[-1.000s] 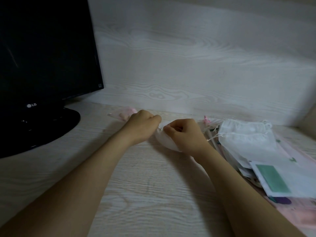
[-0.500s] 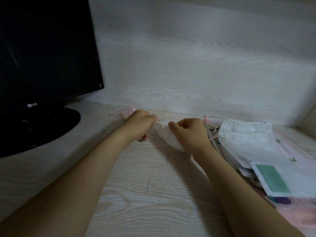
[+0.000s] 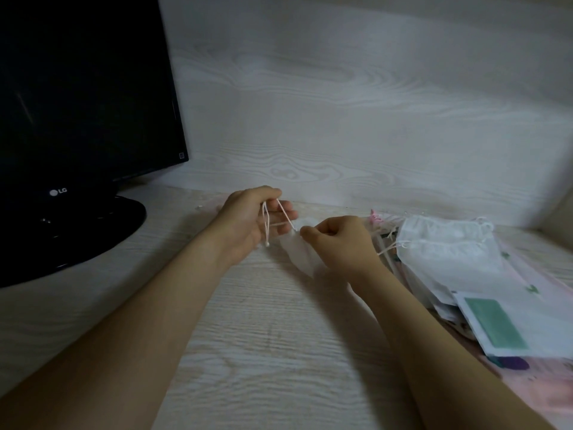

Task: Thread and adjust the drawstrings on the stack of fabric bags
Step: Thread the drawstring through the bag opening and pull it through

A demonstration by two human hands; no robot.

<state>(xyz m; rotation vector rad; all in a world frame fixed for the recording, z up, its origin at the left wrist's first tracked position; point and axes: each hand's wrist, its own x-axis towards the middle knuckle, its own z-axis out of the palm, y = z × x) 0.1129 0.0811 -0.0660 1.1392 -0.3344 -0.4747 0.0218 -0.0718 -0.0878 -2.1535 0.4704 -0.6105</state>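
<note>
Pale wood desk (image 3: 279, 352) | white bag (image 3: 298, 256) crumpled | right grip (image 3: 341, 240) pinches bag | left grip (image 3: 248, 218) pinches pale drawstring (image 3: 265, 225)

A black LG monitor (image 3: 86, 88), its screen dark, stands at the far left on a round black base (image 3: 93, 234). The base rests on a pale wood-grain desk (image 3: 263, 352). Behind the desk rises a back panel (image 3: 356, 119) of matching pale grain.

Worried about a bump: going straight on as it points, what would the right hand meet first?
Probably the left hand, gripping the drawstring just beyond the small bag the right hand pinches; depth unclear.
</note>
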